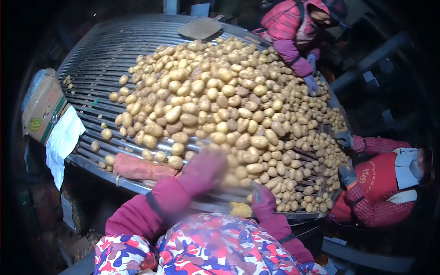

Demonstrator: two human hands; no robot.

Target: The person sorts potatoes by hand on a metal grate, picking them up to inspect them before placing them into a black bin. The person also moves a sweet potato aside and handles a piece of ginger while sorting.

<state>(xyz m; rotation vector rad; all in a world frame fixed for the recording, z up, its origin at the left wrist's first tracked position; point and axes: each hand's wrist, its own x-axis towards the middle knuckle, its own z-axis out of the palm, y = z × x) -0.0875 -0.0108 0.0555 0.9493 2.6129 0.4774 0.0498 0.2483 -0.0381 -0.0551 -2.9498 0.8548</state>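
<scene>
A wide heap of potatoes (215, 91) covers much of a slatted metal table (96, 55). My left hand (204, 168), in a pinkish-purple glove, is smeared by motion at the near edge of the heap, close to several potatoes. Whether it holds one is hidden by the blur. To the right, my right hand (263, 200), gloved too, rests by the table's near edge with its fingertips towards the potatoes; its grip does not show clearly. Just left of that hand lies a yellow lump (240, 209) whose kind I cannot make out. A rolled reddish mesh sack (142, 167) lies beside my left forearm.
A cardboard box (43, 105) with a white sheet (64, 137) hanging next to it stands at the left. One person in pink (286, 27) reaches into the heap at the far right; another in a red apron (378, 176) works at the right edge. A flat brownish piece (200, 28) lies at the back.
</scene>
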